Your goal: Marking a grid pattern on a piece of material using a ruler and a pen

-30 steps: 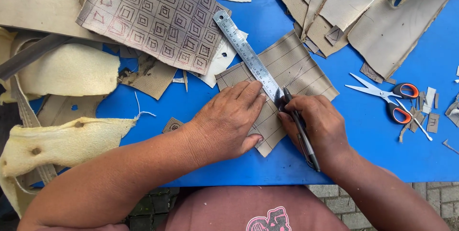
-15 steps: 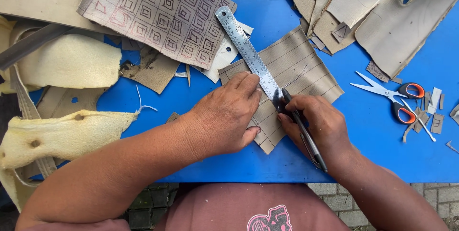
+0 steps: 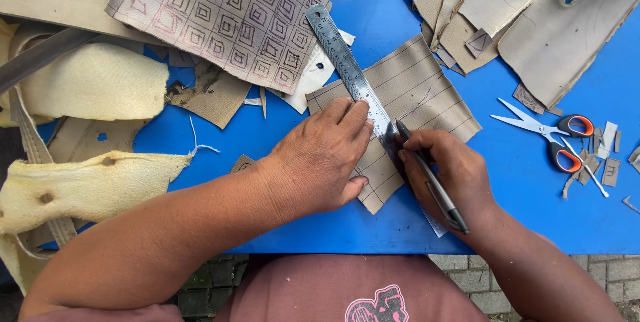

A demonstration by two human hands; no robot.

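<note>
A beige lined fabric rectangle [image 3: 413,95] lies at frame centre on the blue table [image 3: 520,209]. A steel ruler [image 3: 347,65] crosses it diagonally, pressed flat by the left hand [image 3: 323,159] with fingers spread. The right hand [image 3: 450,172] grips a dark pen [image 3: 433,179], its tip apparently against the ruler's edge. Orange-handled scissors [image 3: 553,139] lie right.

No packages, labels, signs or screens show anywhere in this view; only loose work materials lie about.
</note>
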